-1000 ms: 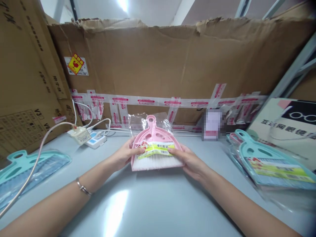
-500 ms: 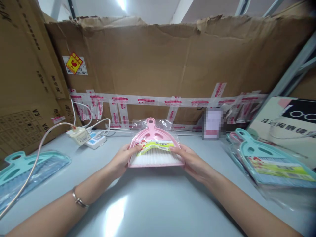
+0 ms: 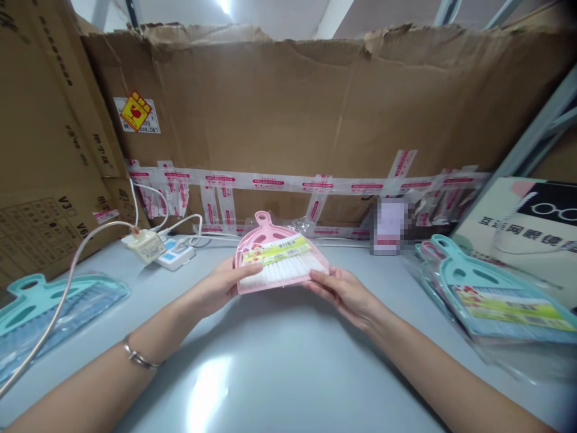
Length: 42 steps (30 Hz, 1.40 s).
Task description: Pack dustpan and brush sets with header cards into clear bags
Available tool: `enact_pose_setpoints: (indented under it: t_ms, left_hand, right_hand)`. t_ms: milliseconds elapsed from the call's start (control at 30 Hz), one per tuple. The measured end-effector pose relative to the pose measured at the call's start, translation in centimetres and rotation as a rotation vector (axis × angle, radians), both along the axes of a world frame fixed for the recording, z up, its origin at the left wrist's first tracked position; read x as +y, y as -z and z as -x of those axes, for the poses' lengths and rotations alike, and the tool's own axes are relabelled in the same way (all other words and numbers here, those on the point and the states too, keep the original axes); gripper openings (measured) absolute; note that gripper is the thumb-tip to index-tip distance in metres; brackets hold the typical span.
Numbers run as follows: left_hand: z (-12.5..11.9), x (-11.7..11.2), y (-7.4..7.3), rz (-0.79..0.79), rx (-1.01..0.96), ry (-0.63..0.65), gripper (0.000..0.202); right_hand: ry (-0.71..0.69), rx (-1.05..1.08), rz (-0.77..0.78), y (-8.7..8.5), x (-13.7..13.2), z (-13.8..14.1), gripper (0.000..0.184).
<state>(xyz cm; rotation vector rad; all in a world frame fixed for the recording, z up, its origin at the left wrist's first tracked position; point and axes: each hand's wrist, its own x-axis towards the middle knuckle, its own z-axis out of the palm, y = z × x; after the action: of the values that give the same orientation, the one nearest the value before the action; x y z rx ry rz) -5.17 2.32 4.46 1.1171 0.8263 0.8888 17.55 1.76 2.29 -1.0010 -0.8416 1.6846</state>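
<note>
A pink dustpan and brush set (image 3: 277, 255) in clear wrapping is held up above the grey table, its handle tilted toward the left. White bristles and a yellow-green label show on its front. My left hand (image 3: 229, 279) grips its left edge, thumb across the front. At the lower right corner, my right hand (image 3: 345, 291) pinches the set between thumb and fingers. Both hands are closed on it; the fingers behind the pan are partly hidden.
Wrapped teal dustpan sets (image 3: 500, 294) are stacked on the right, and another teal set (image 3: 58, 313) lies at left under a cable. A power strip (image 3: 175, 255) with a plug stands at back left. A large cardboard box (image 3: 279, 108) walls off the back.
The pink dustpan set has turned so its handle leans left, and its right corner is higher than before. My left thumb has shifted lower on its front; both hands keep hold.
</note>
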Motion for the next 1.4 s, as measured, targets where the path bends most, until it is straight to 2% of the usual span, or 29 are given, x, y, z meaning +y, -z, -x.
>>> enact_pose_setpoints:
  t_ms: [67,133,200,333,500,633,700,800,867,933,1067,1167,1200,1267,1400]
  left_hand:
    - [0.1,0.0,0.1,-0.057,-0.009,0.043,0.067]
    - [-0.1,-0.1,0.2,-0.123,-0.011,0.024,0.08]
    - [-0.3,-0.1,0.3,-0.18,-0.02,-0.027,0.082]
    - [-0.9,-0.3,0.6,-0.138,-0.047,-0.118,0.058]
    - [-1.2,-0.3,1.4,-0.054,-0.083,-0.266,0.034]
    - [-1.1,0.0,1.4,-0.021,-0.11,-0.367,0.023]
    - [-1.0,0.0,1.0,-0.008,-0.12,-0.406,0.02]
    - [-0.9,0.0,0.5,0.0,-0.13,-0.435,0.015]
    - [-0.9,-0.2,0.2,0.008,-0.126,-0.439,0.012]
    - [-1.0,-0.4,0.1,0.023,-0.105,-0.439,0.012]
    - [-1.1,-0.6,0.2,0.028,-0.054,-0.41,0.014]
    - [-1.3,-0.9,0.3,-0.021,-0.007,-0.373,0.019]
    - [-1.3,-1.0,0.3,-0.062,0.006,-0.358,0.023]
    - [-1.3,-1.2,0.3,-0.17,0.013,-0.321,0.036]
    - [-1.1,-1.2,0.5,-0.463,0.048,-0.168,0.086]
  right_hand:
    - [0.069,-0.013,0.018,0.0,0.1,0.0,0.016]
    - [0.133,-0.036,0.017,0.0,0.1,0.0,0.018]
    - [0.173,-0.07,-0.01,0.0,0.0,0.1,0.025]
    - [0.189,-0.146,-0.125,0.1,-0.4,0.4,0.038]
    - [0.208,-0.208,-0.225,0.2,-1.0,0.8,0.041]
    - [0.118,-0.27,-0.305,0.3,-0.5,-0.1,0.047]
    - [0.007,-0.242,-0.377,0.0,-0.2,-1.1,0.065]
    - [-0.199,-0.203,-0.522,-0.7,0.1,-2.8,0.116]
    - [-0.265,-0.293,-0.621,-1.2,-0.1,-3.5,0.132]
    - [-0.208,-0.426,-0.709,-1.4,-0.3,-3.6,0.123]
    - [0.054,-0.587,-0.823,-0.7,-0.6,-2.3,0.053]
    - [0.237,-0.572,-0.823,0.2,-0.6,-1.1,0.016]
    - [0.282,-0.547,-0.801,0.5,-0.6,-0.9,0.014]
    - [0.35,-0.472,-0.738,0.8,-0.5,-0.5,0.027]
    - [0.379,-0.321,-0.628,1.2,-0.1,-0.3,0.036]
